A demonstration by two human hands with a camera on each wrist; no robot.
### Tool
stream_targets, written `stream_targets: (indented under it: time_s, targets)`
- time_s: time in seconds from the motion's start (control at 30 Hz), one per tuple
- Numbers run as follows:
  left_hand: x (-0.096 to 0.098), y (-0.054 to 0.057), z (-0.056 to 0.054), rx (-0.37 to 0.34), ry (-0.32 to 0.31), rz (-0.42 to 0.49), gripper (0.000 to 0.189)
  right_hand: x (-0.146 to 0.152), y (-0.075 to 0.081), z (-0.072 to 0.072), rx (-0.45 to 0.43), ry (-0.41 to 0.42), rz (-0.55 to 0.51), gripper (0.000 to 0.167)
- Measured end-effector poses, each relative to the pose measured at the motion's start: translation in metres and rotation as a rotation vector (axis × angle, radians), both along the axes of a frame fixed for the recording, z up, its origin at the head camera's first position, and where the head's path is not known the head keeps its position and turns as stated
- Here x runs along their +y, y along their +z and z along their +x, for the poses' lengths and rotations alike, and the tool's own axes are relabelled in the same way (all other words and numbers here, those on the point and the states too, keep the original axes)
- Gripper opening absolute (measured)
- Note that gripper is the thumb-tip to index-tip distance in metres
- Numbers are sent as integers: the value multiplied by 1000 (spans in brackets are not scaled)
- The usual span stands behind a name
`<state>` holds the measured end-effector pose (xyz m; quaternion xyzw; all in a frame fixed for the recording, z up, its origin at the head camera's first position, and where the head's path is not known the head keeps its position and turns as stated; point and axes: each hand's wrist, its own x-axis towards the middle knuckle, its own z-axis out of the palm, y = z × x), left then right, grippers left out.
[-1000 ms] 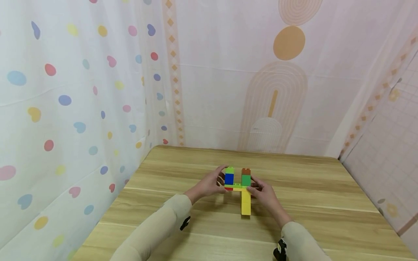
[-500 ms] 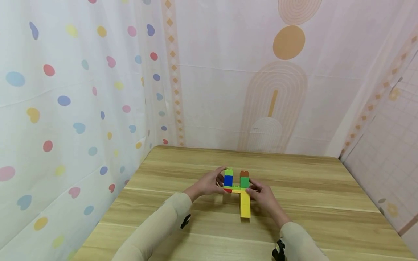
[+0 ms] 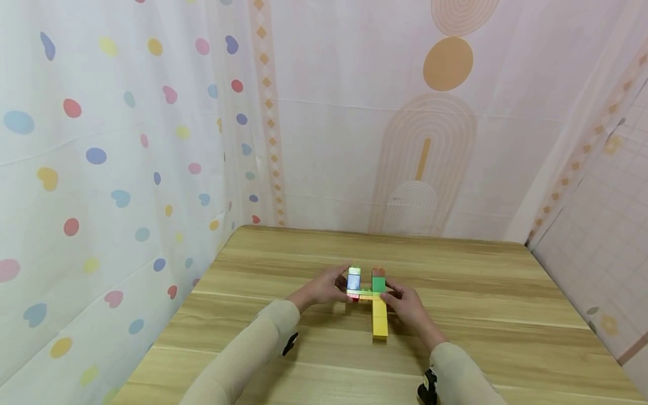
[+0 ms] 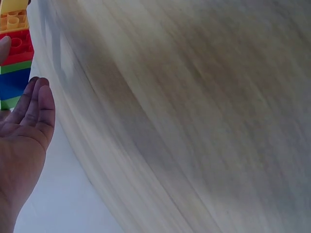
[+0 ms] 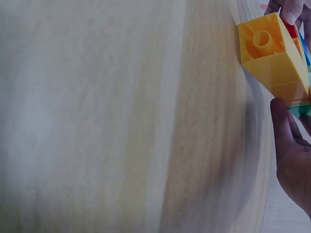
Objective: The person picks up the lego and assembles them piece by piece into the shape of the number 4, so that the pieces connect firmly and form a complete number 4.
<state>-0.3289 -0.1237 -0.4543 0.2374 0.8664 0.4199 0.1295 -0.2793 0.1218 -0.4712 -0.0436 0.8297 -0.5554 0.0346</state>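
Both hands hold one toy building-brick model above the table. My left hand [image 3: 320, 289] grips its left column, thumb low by the red brick [image 4: 18, 46] and a finger up at the light green top brick [image 3: 354, 270]. Between these sits a blue brick [image 4: 13, 83], which looks pale and washed out in the head view. My right hand [image 3: 410, 305] pinches the right side, near the green brick [image 3: 378, 284] with a brown brick [image 3: 378, 273] over it. A yellow column [image 3: 379, 319] extends toward me; its hollow underside shows in the right wrist view.
The wood-grain table [image 3: 263, 259] lies under the hands. A dotted curtain [image 3: 121, 169] hangs at the left and a patterned curtain [image 3: 334, 157] behind the table. A dark wrist device [image 3: 428, 388] sits by the right sleeve.
The brick model has shifted slightly left and toward me, both hands keeping their hold. The left column, vivid blue and green before, now looks pale and bright.
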Motion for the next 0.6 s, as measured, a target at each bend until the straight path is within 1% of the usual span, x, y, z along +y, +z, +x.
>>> stream_targets:
  time_s: [0.13, 0.33, 0.4, 0.6]
  targets:
    - [-1, -2, -1, -25, 10, -18, 92, -1, -2, -1, -41, -13, 6, 46]
    - [0, -4, -2, 20, 18, -106, 88, -4, -5, -3, -91, -51, 17, 43]
    - [1, -4, -3, 24, 30, -132, 86, -6, -6, -4, -93, -68, 23, 42]
    - [6, -6, -4, -14, 50, -147, 75, -8, -7, -7, -82, -106, 37, 39]
